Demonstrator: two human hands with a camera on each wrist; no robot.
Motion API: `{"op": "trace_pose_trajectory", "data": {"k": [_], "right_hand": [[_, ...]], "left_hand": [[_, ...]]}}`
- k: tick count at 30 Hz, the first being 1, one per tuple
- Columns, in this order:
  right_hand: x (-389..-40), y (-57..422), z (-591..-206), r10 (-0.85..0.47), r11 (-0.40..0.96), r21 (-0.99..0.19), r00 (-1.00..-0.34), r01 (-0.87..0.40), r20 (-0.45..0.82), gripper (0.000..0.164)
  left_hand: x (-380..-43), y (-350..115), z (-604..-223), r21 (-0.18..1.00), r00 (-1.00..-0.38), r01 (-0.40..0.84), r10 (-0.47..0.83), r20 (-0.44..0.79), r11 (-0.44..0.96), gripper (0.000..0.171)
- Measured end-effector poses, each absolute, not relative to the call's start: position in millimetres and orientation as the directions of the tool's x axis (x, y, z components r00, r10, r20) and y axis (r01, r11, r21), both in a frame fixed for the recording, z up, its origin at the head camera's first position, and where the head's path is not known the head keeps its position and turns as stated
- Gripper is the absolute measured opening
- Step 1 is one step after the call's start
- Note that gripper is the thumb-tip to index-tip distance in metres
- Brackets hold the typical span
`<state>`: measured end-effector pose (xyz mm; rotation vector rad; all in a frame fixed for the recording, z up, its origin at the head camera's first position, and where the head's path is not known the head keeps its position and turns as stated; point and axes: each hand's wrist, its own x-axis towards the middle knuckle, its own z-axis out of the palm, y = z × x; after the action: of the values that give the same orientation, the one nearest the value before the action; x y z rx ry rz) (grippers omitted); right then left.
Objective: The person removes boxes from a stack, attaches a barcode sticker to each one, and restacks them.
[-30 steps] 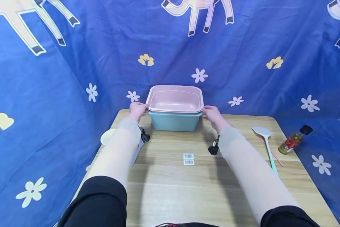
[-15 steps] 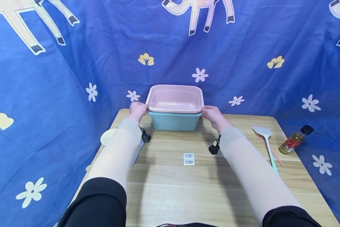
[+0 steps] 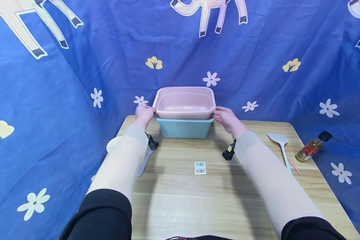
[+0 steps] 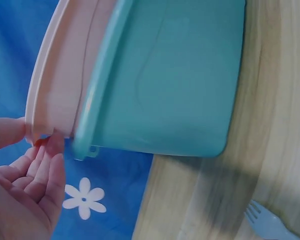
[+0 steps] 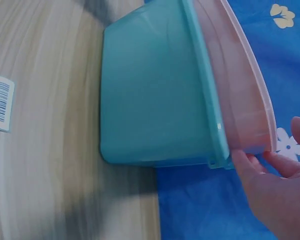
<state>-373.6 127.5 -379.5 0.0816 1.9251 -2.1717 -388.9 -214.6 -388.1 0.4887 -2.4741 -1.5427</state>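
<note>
A pale pink plastic basin [image 3: 184,100] sits raised inside a teal basin [image 3: 184,128] at the back of the table, its outer wall showing above the teal rim. At the left end of the pink rim, my left hand [image 3: 144,115] pinches it; in the left wrist view the thumb lies over the rim and the fingers [image 4: 47,160] are bent beneath. My right hand [image 3: 226,119] holds the opposite end, its fingers [image 5: 245,162] under the pink rim while the thumb stands a little apart from it. The teal basin's base rests on the wood.
On the right of the wooden table [image 3: 173,200] lie a spatula [image 3: 277,138] and a thin pink utensil [image 3: 294,167], beside a black-capped bottle [image 3: 310,150]. A fork [image 4: 267,222] and white dish [image 3: 112,145] are at left. Barcode stickers [image 3: 200,168] mark the middle. Blue cloth [image 3: 180,60] hangs behind.
Both hands have moved up slightly with the pink basin, which now stands higher above the teal rim. The teal basin has stayed in place.
</note>
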Motion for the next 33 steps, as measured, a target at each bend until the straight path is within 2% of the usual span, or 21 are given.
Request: {"op": "trace_pose_trajectory", "data": {"k": [5, 13, 21, 25, 29, 33], "right_hand": [[-372.2, 129.6, -367.0, -0.15, -0.113, -0.976, -0.974, 0.188, -0.17, 0.053], [-367.4, 136.3, -336.9, -0.142, -0.091, -0.988, -0.983, 0.128, -0.114, 0.052], [-356.8, 161.7, -302.4, -0.115, -0.093, -0.995, -0.993, 0.039, -0.029, 0.05], [-349.6, 183.6, -286.7, -0.065, -0.105, -0.994, -0.998, -0.012, 0.018, 0.051], [-342.3, 211.1, -274.6, 0.02, -0.134, -0.99, -0.999, -0.041, 0.039, 0.052], [-336.1, 238.8, -271.0, 0.134, -0.145, -0.987, -0.99, -0.062, 0.042, 0.051]], "left_hand": [[-386.5, -212.3, -371.6, 0.897, -0.924, -0.155, -0.382, 0.017, 0.414, 0.014], [-379.6, -204.7, -336.5, 0.935, -0.923, -0.1, -0.382, 0.041, 0.342, 0.016], [-369.1, -176.5, -301.7, 0.953, -0.919, -0.012, -0.38, 0.108, 0.301, 0.008], [-365.5, -150.8, -288.7, 0.961, -0.925, 0.061, -0.346, 0.156, 0.271, 0.011], [-366.2, -116.2, -279.5, 0.947, -0.922, 0.094, -0.331, 0.199, 0.308, 0.015], [-369.9, -78.7, -277.5, 0.936, -0.934, 0.078, -0.304, 0.189, 0.343, 0.02]]}}
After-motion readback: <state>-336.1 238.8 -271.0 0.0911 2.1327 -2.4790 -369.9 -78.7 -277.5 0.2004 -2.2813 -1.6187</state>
